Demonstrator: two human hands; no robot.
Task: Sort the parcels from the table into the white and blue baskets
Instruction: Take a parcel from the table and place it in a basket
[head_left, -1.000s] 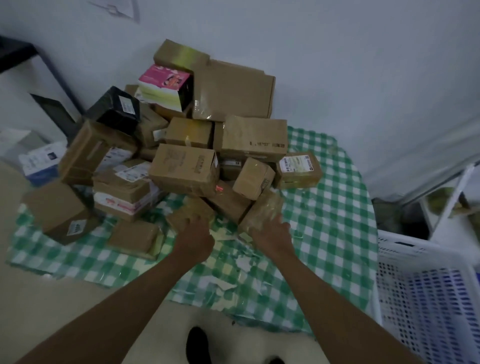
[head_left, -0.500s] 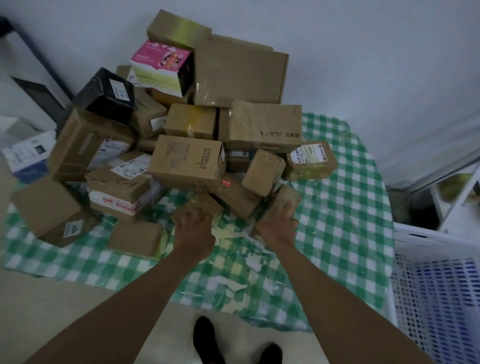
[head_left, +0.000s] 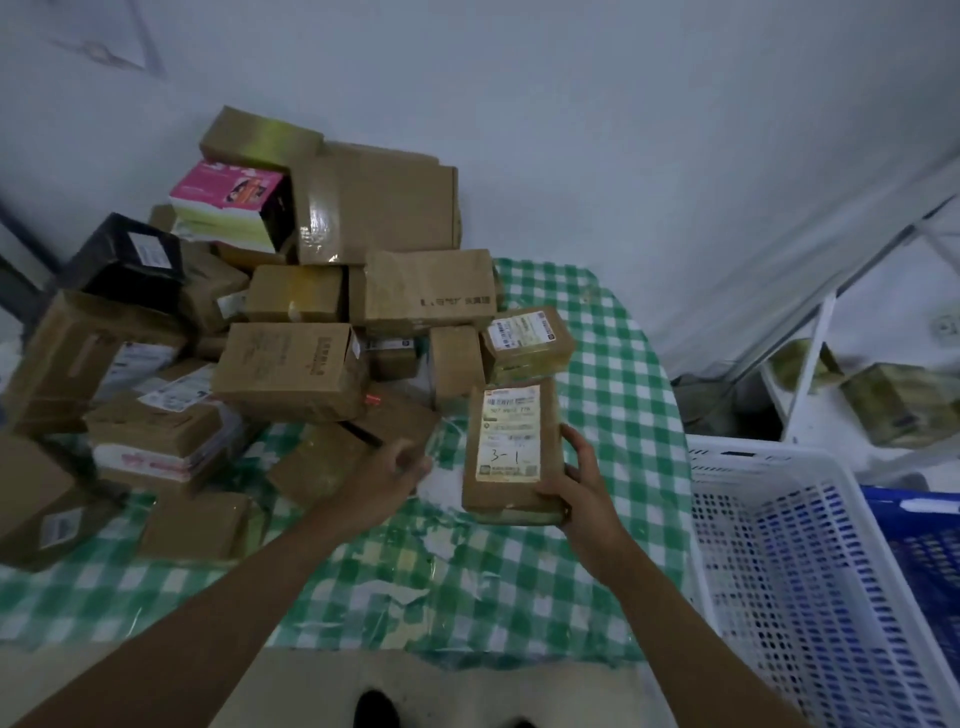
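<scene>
Right hand (head_left: 582, 483) grips a labelled parcel (head_left: 511, 452) beside the box pile (head_left: 291, 332); left hand (head_left: 387, 475) relaxed, white basket (head_left: 810, 561) nearby.

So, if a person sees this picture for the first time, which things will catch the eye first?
First the big heap of cardboard parcels on the green checked tablecloth, with a pink box near its top. Then the labelled parcel, marked "3-1" by hand, gripped by the right hand at the heap's right. The white basket stands right of the table.
</scene>
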